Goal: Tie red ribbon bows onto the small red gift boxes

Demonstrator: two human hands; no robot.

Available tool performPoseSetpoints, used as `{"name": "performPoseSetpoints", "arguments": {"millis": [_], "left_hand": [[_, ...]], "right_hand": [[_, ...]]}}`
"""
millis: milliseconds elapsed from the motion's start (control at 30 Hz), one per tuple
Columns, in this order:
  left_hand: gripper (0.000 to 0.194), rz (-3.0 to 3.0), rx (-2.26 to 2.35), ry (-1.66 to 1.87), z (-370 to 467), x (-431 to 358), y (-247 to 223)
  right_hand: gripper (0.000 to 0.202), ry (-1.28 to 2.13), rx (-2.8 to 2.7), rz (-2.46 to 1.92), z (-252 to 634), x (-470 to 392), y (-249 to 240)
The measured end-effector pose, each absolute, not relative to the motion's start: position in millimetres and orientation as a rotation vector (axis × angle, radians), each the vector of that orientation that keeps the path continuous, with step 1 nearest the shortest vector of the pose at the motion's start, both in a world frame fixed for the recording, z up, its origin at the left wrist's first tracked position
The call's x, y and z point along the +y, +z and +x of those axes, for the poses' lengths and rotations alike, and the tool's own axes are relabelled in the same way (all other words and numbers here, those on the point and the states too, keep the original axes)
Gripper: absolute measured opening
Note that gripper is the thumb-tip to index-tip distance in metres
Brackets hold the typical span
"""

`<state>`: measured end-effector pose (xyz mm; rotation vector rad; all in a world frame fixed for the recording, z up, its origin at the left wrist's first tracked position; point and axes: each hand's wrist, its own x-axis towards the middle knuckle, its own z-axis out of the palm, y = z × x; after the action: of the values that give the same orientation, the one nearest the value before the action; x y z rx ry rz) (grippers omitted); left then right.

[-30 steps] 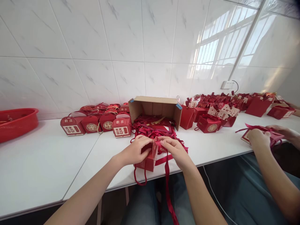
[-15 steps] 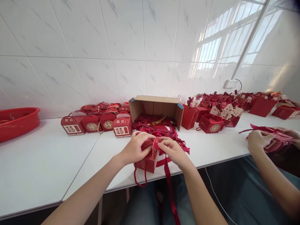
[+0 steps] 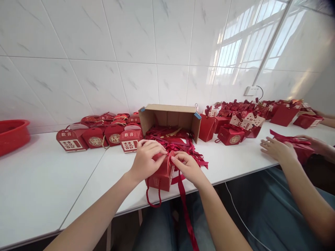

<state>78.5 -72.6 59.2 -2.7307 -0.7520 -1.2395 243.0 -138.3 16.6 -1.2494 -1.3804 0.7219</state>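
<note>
A small red gift box [image 3: 161, 177] with a twisted red cord handle [image 3: 153, 205] stands at the table's front edge. My left hand [image 3: 148, 158] lies over its top, fingers curved down and pressed to the lid; the fingertips are partly hidden. My right hand [image 3: 188, 167] pinches the box's upright rounded flap between thumb and fingers at the right side. From there a long dark red ribbon [image 3: 186, 209] hangs over the table edge. Just behind the hands, a heap of red ribbons [image 3: 180, 139] spills from an open cardboard box [image 3: 170, 108].
Finished-looking red boxes [image 3: 96, 137] stand in rows at left, beyond them a red basin [image 3: 15, 136]. More red boxes and bags [image 3: 231, 134] crowd the right. A co-worker's hands [image 3: 280, 150] are at another ribboned box [image 3: 298, 148].
The view has shifted slightly right. My left fingers have pressed closer over the box top, and its flap leans lower. The co-worker's nearer hand has come away from their box, fingers spread.
</note>
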Motion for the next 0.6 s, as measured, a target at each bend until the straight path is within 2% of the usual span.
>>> {"name": "performPoseSetpoints", "arguments": {"millis": [167,300,400,533,600], "left_hand": [[0.014,-2.596,-0.816,-1.465,87.5,-75.3,83.6],[0.011,-2.552,-0.804,-1.629,95.7,-86.5,108.5],[0.006,-2.528,-0.781,-1.701,90.0,-96.8,113.3],[0.027,-2.508,-1.021,-1.478,63.3,-103.4,92.5],[0.027,-2.582,-1.158,-1.313,47.9,-102.9,77.4]], "right_hand": [[0.033,0.554,-1.292,-1.201,241.4,-134.8,31.7],[0.032,0.765,-1.356,-0.963,231.1,-138.3,66.1],[0.029,0.802,-1.349,-0.935,226.6,-149.5,89.2],[0.018,0.590,-1.279,-0.908,244.4,-186.0,103.3],[0.012,0.428,-1.181,-0.844,266.8,-211.1,101.2]]}}
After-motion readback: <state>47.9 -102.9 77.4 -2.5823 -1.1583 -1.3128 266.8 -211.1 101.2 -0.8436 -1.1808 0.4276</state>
